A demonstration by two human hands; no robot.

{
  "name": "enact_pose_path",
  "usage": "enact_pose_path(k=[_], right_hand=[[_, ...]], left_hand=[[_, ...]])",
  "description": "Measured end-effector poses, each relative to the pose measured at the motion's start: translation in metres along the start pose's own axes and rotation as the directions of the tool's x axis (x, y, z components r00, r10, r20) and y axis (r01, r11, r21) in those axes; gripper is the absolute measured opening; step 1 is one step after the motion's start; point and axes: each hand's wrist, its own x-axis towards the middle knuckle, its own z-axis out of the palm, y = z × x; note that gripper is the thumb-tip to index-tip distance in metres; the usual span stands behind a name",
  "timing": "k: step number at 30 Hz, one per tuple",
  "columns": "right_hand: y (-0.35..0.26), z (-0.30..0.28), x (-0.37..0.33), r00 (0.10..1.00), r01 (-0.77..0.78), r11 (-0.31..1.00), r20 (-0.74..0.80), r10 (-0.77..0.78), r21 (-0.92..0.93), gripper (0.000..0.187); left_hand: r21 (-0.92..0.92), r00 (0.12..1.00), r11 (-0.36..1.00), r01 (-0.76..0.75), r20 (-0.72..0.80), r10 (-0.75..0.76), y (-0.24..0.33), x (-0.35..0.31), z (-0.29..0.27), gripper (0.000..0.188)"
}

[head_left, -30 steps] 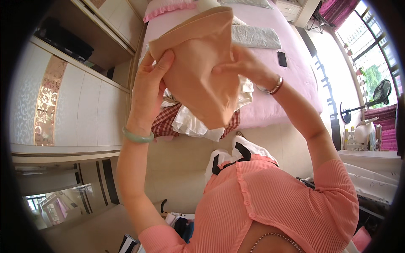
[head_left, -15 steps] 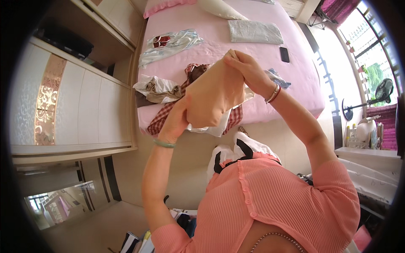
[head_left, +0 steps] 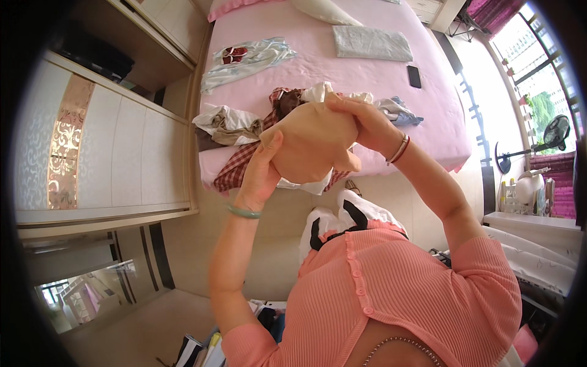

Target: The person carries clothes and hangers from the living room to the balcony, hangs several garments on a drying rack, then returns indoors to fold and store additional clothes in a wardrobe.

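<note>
Between my two hands hangs a soft beige garment (head_left: 312, 137), its exact kind not clear, held up over the near edge of the bed. My left hand (head_left: 262, 174) pinches its left side, thumb on top. At its upper right corner my right hand (head_left: 367, 122) grips the fabric; a fold droops below that hand. Behind and under the garment lies a heap with a red checked cloth (head_left: 235, 168), a dark brown piece (head_left: 287, 104) and white fabric (head_left: 318, 92), partly covered by what I hold.
On the pink bed (head_left: 318, 61) lie a white and khaki bundle (head_left: 229, 125), a pale garment with a dark red item (head_left: 234, 55) on it, a folded grey cloth (head_left: 373, 44), a blue-grey garment (head_left: 400, 110) and a phone (head_left: 414, 76). Cabinets (head_left: 122, 147) stand left, a fan (head_left: 555, 129) right.
The beige garment's upper edge has come down and its right part now folds over. My right hand has lowered slightly; my left hand has shifted a little to the right.
</note>
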Motion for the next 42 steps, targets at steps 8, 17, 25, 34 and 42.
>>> enact_pose_path(k=[8,17,25,34,42], right_hand=[[0.004,-0.014,-0.001,0.837,0.402,0.575,0.031,-0.547,-0.713,0.045],[0.043,0.02,0.012,0.929,0.363,0.241,0.368,-0.028,-0.9,0.041],[0.076,0.005,0.035,0.986,0.089,0.717,-0.039,-0.16,-0.692,0.038],[0.12,0.035,0.038,0.968,-0.192,0.981,-0.166,0.187,-0.014,0.052],[0.138,-0.02,0.056,0.966,0.018,0.755,-0.184,-0.182,-0.656,0.053]], left_hand=[[0.398,0.998,0.917,0.043,0.019,-0.055,0.026,-0.006,-0.001,0.031],[0.85,0.991,0.516,-0.111,0.13,-0.001,0.037,-0.008,-0.021,0.027],[0.279,0.943,0.959,-0.057,-0.301,0.143,-0.007,-0.023,-0.034,0.048],[-0.252,0.983,0.966,0.051,-0.16,-0.094,-0.073,-0.011,-0.053,0.065],[0.1,0.91,0.993,0.066,-0.413,-0.019,-0.078,0.009,-0.062,0.04]])
